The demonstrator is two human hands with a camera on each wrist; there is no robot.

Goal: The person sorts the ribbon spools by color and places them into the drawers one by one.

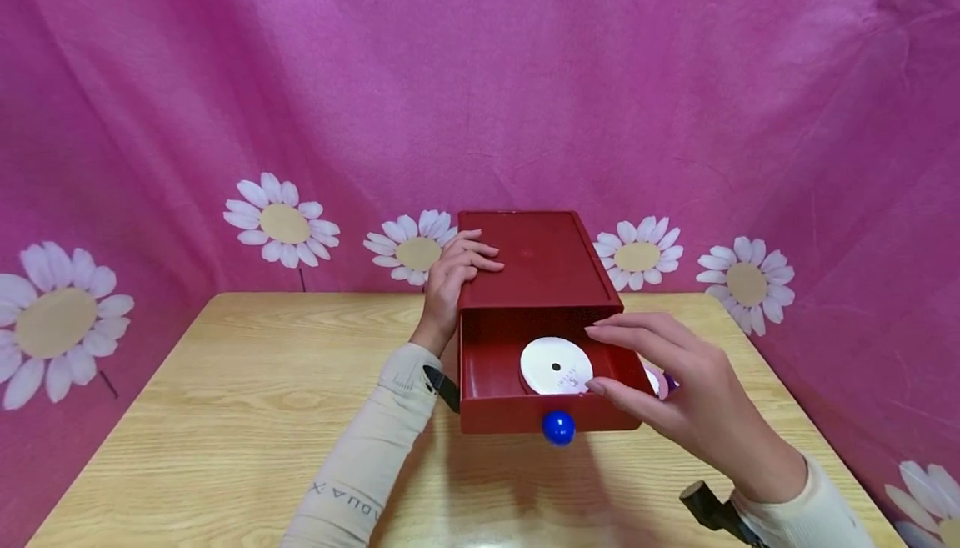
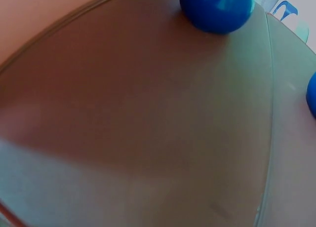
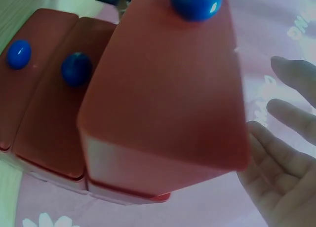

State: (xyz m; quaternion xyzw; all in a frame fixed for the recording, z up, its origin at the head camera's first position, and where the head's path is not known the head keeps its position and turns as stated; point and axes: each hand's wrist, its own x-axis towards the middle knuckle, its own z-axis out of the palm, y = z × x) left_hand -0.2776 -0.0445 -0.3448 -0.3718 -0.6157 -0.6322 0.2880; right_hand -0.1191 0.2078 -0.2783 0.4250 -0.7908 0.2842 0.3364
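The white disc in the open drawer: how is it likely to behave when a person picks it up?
The white disc is probably stiff, as its face looks flat and even. It may be light, being small beside the drawer. Its round outline suggests that it could roll if set on edge.

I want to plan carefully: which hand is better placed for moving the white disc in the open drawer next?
Probably the right hand: it hovers at the drawer, close to the white disc, while the left hand rests on the red box.
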